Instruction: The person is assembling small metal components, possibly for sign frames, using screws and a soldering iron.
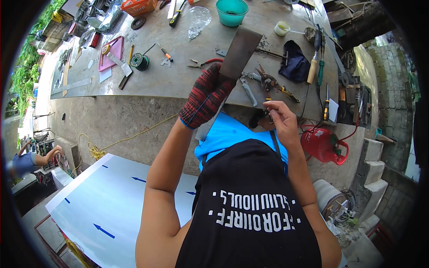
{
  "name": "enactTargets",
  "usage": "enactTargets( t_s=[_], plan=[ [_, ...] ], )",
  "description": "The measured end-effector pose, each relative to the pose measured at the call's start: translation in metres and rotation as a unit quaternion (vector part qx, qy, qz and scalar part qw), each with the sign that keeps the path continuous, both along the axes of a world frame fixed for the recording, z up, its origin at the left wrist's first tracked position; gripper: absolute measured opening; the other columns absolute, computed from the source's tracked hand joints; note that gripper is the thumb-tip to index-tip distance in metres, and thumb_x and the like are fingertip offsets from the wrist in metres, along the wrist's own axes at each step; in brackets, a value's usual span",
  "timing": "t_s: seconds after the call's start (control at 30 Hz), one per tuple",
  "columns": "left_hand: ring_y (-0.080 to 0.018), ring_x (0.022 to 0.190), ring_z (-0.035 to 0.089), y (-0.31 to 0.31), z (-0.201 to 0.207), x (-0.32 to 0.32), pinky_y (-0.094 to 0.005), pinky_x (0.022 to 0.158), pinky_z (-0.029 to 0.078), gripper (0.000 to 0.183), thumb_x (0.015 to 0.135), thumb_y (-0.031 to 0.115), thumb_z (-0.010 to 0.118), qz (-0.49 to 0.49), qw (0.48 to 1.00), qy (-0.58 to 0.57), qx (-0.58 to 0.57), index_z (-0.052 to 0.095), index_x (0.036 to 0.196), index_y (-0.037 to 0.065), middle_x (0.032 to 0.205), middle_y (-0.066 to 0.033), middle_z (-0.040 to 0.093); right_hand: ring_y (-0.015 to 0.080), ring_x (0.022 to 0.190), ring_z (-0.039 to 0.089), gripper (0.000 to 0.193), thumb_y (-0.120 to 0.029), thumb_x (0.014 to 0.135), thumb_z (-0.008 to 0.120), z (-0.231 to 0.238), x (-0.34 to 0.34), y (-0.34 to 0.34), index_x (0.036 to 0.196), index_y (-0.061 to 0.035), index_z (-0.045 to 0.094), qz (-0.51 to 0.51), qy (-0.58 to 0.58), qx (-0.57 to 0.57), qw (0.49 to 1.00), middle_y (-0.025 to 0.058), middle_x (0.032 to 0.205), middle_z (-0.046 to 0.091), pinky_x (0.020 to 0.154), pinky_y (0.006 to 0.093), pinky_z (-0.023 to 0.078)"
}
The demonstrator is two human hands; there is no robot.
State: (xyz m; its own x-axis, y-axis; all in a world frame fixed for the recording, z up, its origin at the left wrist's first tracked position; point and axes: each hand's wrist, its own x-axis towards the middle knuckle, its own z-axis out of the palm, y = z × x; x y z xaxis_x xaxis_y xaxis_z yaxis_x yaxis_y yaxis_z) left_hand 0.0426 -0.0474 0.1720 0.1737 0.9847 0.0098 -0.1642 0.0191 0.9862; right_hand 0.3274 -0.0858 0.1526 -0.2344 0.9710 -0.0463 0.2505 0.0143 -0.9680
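Note:
My left hand (204, 94), in a red and black knit glove, is closed around a long flat metal strip (241, 51). The strip's dark upper end tilts up over the table's edge, and a paler part shows below the glove. My bare right hand (284, 120) is raised near the table's front edge, thumb and fingers pinched together. Something small and dark shows at its fingertips, too small to name. Just beyond lie a pale utility knife (249, 92) and a pair of snips (268, 82). Pliers (196, 64) with red handles lie left of the strip.
The metal worktable (165, 85) also bears a green bowl (232, 12), a solder spool (140, 61), a pink tray (117, 48) and a dark cloth (295, 62). A red gas cylinder (321, 144) stands lower right. A white-blue sheet (116, 196) lies lower left; a person (33, 161) is beyond it.

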Motion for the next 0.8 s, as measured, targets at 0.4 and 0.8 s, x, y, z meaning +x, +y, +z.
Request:
enactTargets(
  t_s=[0.4,0.8],
  plan=[
    [-0.0423,0.097,0.071,-0.019,0.011,0.039,-0.0476,0.083,0.058,0.029,0.091,0.011,0.078,0.163,0.919,0.287,0.217,0.068,0.117,0.004,0.113,-0.0195,0.071,0.013,0.109,0.061,0.024,0.001,0.107,0.055,0.008,0.0,0.0,0.125,0.0027,0.071,-0.004,0.008,-0.036,0.999,0.0067,0.121,0.066,0.097,0.0258,0.048],
    [-0.0354,0.103,0.07,-0.033,0.019,0.039,-0.0473,0.087,0.057,0.032,0.087,0.008,0.075,0.185,0.844,0.427,0.266,0.069,0.119,0.01,0.12,-0.0118,0.072,0.0114,0.105,0.06,0.023,-0.001,0.107,0.057,0.005,-0.008,-0.006,0.123,0.0005,0.073,0.007,-0.005,-0.031,0.999,0.005,0.119,0.066,0.093,0.0246,0.048]
  ],
)
